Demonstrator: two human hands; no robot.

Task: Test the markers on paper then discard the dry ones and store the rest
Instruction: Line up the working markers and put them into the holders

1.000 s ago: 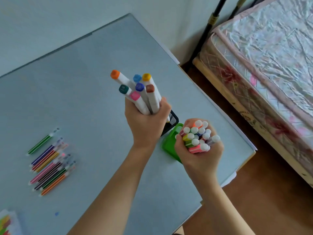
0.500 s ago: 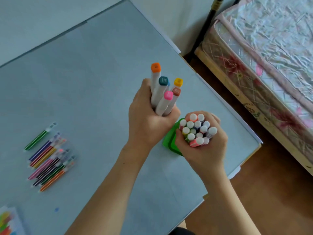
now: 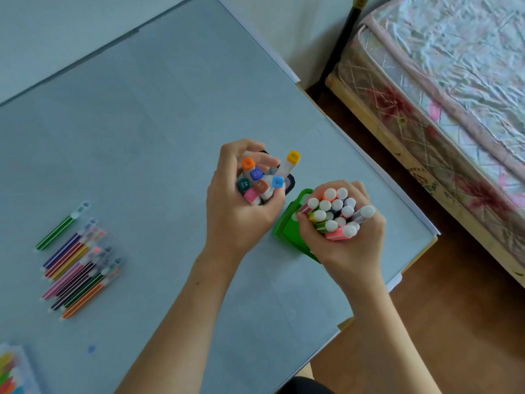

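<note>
While you are working just beside green holder (image 3: 289,220), left hand (image 3: 235,211) is gripping bundle of square-capped markers (image 3: 257,182) over black mesh cup (image 3: 287,182), caps up, yellow one splaying out; right hand (image 3: 341,240) is clutching fistful of white-capped markers (image 3: 333,213) above green holder. Markers are looking light, stiff, smooth, likely slipping from loose fist: keep gripping mid-barrel. Contents of both holders are hidden. Far left of green holder, row of thin striped pens (image 3: 74,263) is lying on table (image 3: 142,123)
</note>
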